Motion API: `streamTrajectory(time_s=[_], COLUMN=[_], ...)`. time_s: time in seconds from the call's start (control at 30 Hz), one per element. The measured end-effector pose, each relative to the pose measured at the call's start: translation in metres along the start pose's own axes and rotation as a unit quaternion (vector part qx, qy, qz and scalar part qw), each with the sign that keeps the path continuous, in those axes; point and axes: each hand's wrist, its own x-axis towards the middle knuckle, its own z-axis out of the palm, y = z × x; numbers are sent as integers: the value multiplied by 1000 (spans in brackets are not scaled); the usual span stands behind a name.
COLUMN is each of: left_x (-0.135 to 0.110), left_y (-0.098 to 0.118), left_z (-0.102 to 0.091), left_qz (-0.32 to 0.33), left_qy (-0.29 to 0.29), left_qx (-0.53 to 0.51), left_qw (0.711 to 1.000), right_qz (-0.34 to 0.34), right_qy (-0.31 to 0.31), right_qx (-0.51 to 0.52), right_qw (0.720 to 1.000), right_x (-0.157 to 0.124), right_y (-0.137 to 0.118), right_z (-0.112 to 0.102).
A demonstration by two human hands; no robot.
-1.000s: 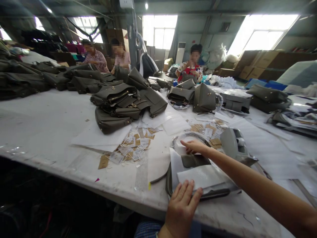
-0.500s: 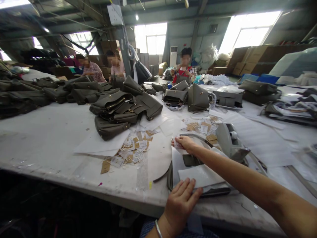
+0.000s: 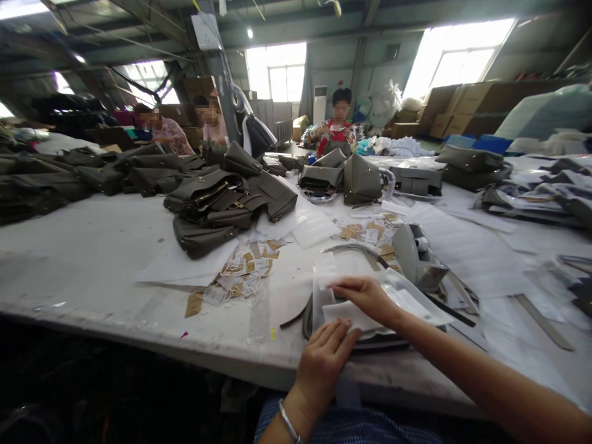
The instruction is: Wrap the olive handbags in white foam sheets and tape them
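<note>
A dark grey-green handbag [image 3: 307,325] lies flat at the table's near edge, mostly covered by thin white packing sheet [image 3: 326,266]. My left hand [image 3: 324,356], with a bracelet at the wrist, rests with fingers flat on a folded white piece [image 3: 349,316] over the bag's near side. Farther up, my right hand [image 3: 365,297] has thumb and fingers pressed together on the white packing sheet above the bag's middle. A dark strap [image 3: 296,313] sticks out to the left, and a wrapped handle [image 3: 356,246] arches behind.
A grey tape dispenser [image 3: 414,256] stands right of the bag. Paper tags [image 3: 245,268] lie scattered to the left, below a heap of handbags [image 3: 208,209]. White sheets [image 3: 462,246] spread rightward. A co-worker [image 3: 340,123] sits across the table; two more people are farther left.
My right hand has come back toward me, bringing the white sheet over the dark patch of bag that showed before. My left hand stays on the near side.
</note>
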Motion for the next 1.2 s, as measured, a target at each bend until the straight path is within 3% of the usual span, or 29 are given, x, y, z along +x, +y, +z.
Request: streamTrajectory(time_s=[0.17,0.37,0.6,0.83,1.03,1.2], left_x=[7,12,-6,-13,-16,-14], left_y=[1,-3,-2,-9,-10,-10], left_z=[-12,-23,-14,-9,-8,-11], left_qz=[-23,1,28,-4,-32,-11], left_qy=[-34,-90,-12,42,32,25], left_qx=[-38,-39,54,-10,-39,17], left_qw=[998,995,998,999,998,999], right_qz=[-68,-120,-151,-196,-314,-368], right_qy=[-41,-41,-30,-61,-92,-71], right_qx=[-67,-106,-79,-80,-115,-189], right_qw=[995,986,985,975,938,908], right_x=[-41,-59,-71,-77,-84,-89], right_y=[7,10,15,15,25,30], right_z=[5,3,0,1,2,5])
